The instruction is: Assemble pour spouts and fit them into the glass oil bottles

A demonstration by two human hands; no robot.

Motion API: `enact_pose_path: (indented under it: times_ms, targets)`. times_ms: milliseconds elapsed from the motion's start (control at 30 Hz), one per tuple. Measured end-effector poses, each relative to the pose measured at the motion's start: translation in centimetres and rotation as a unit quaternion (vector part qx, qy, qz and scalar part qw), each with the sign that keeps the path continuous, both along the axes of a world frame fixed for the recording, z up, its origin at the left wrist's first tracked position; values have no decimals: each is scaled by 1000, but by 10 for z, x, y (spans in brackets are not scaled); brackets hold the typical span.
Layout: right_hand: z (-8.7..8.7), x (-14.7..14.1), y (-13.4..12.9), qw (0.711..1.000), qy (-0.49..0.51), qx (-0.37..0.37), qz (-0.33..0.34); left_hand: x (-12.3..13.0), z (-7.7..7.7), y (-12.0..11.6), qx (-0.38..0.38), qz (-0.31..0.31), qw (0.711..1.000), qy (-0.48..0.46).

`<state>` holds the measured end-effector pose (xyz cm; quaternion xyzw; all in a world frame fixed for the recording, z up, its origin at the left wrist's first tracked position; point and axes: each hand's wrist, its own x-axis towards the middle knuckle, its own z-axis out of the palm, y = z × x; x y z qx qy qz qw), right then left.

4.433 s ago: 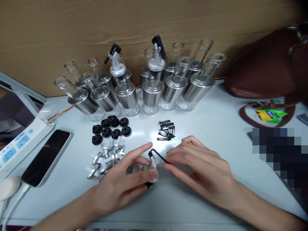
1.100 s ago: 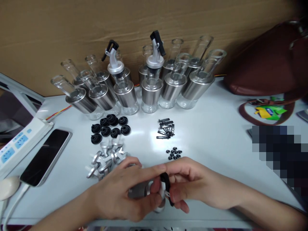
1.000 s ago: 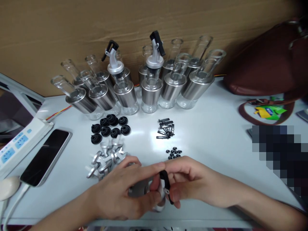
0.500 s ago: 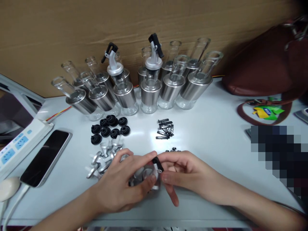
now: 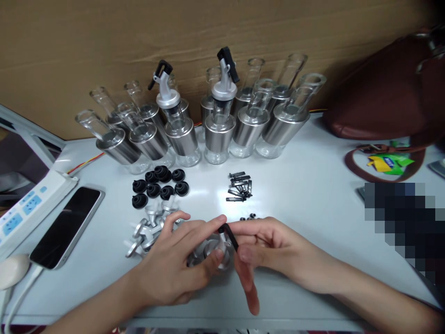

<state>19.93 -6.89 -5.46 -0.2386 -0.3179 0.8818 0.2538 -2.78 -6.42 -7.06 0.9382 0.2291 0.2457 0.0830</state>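
My left hand [image 5: 177, 260] is closed around a silver bottle pourer [image 5: 223, 241], its thumb against the base and its index finger at the top. Part of the pourer and whatever lies under that palm are hidden. With thumb and fingers, my right hand [image 5: 274, 248] pinches the black lever [image 5: 231, 236] on top of the pourer. Loose silver pourer bodies [image 5: 148, 232] lie in a heap beside my left hand. Several small black levers [image 5: 239, 185] and tiny black caps [image 5: 252, 215] lie beyond my right hand. Ribbed black stoppers [image 5: 153, 190] are grouped farther left.
Glass bottles with steel sleeves [image 5: 219, 127] stand in rows at the back; two carry pourers. To the left are a phone [image 5: 66, 227] and a power strip [image 5: 26, 208]. A brown bag [image 5: 382, 93] and mint packets [image 5: 385, 162] occupy the right side.
The black lever has tilted lower towards my right thumb, showing more of its length. My right hand's fingers have shifted slightly downward; my left hand keeps its hold on the pourer.
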Motion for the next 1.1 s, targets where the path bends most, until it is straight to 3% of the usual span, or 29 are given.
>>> enact_pose_path:
  times_ms: [200, 367, 533, 633, 733, 867, 1100]
  targets:
    - [-3, 1, 1, 1000, 10, -1, 10, 2, 0, -8, -86, 37, 996, 5]
    - [-4, 1, 3, 996, 58, -25, 57, 5, 0, -14, -180, 81, 980, -21]
    - [-7, 0, -1, 993, 75, -40, 84, 9, -1, -19, -194, 75, 977, -43]
    - [-5, 1, -4, 995, 41, -34, 85, 12, 0, -19, -161, 55, 982, -87]
    - [-1, 2, -6, 996, -23, 4, 91, 14, 7, -15, -114, 14, 987, -116]
    - [1, 1, -6, 992, -58, 67, 86, 13, 15, -10, -99, -7, 994, -50]
    - [5, 4, -3, 957, -145, 251, 29, 13, -2, -13, -83, 39, 988, -123]
